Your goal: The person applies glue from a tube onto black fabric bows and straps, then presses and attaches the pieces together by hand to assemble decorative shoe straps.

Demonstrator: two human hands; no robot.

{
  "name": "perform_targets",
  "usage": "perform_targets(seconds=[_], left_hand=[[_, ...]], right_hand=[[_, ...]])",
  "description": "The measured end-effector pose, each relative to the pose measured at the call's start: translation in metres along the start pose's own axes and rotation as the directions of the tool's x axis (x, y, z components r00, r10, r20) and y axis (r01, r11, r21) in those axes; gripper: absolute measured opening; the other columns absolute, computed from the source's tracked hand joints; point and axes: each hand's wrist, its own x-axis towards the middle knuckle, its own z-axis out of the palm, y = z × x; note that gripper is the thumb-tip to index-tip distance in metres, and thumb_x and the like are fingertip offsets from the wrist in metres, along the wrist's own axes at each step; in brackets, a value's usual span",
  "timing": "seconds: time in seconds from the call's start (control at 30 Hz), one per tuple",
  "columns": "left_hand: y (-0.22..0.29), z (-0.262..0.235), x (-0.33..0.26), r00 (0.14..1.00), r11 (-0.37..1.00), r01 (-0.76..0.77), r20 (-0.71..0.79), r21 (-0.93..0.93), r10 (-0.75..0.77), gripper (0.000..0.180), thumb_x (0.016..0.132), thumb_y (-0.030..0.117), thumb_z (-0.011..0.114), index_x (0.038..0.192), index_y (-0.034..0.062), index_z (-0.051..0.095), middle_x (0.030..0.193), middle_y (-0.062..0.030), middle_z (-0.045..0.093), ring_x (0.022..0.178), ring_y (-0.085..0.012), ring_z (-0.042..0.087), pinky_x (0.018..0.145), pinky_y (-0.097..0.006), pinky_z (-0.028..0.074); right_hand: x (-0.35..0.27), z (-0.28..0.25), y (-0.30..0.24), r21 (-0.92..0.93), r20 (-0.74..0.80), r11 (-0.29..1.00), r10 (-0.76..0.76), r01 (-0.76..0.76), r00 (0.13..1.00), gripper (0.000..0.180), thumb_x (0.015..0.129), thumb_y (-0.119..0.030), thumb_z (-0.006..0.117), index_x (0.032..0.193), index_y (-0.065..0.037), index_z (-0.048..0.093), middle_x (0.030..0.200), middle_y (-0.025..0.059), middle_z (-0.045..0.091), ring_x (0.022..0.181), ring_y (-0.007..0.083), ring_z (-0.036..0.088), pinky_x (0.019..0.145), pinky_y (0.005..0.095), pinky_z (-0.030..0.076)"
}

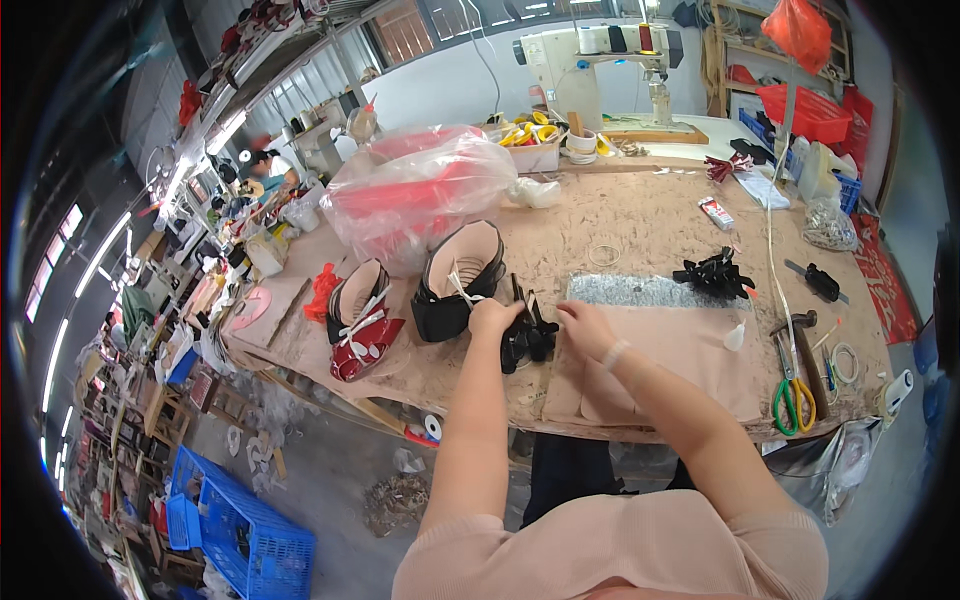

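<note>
My left hand (494,318) is closed at the left edge of a small pile of glossy black cut pieces (528,342), its fingers on a black piece. Just right of the pile, my right hand (588,328) has its fingers bent together over a flat beige sheet (670,360); whatever is between the fingertips is too small to see. Left of my hands stands a tied black bundle of curved pieces (437,312) with a pale lining. Beyond it sits a second bundle, with shiny red pieces (366,345) tied by a white cord.
A black cluster of strips (714,274) lies beyond the sheet. Scissors (795,395) with green and yellow handles and a hammer (808,355) rest at the right. A plastic-covered red basket (415,190) and a sewing machine (600,75) stand farther back.
</note>
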Motion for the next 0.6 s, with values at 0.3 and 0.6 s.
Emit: perform_targets(seconds=[0.3,0.6], left_hand=[[-0.020,0.006,-0.025,0.966,0.664,0.130,0.244,-0.736,0.081,0.029,0.064,0.008,0.071,0.088,-0.0044,0.059,0.080,-0.0114,0.062,0.069,-0.0209,0.060,0.057,-0.032,0.047],[0.030,-0.007,-0.066,0.919,0.318,-0.374,-0.302,-0.871,0.254,0.019,0.076,0.001,0.060,0.094,0.0013,0.053,0.078,-0.0012,0.056,0.069,-0.0083,0.052,0.063,-0.022,0.043]], right_hand=[[0.026,0.064,-0.033,0.075,0.015,0.857,0.509,-0.509,0.860,0.029,0.078,-0.012,0.051,0.095,0.012,0.055,0.093,0.0237,0.060,0.087,0.0320,0.060,0.070,0.0362,0.047],[0.003,0.032,-0.050,0.665,-0.009,0.746,-0.049,0.043,0.999,0.023,0.086,-0.010,0.046,0.103,0.003,0.054,0.093,0.0118,0.056,0.086,0.0210,0.052,0.079,0.0270,0.041]])
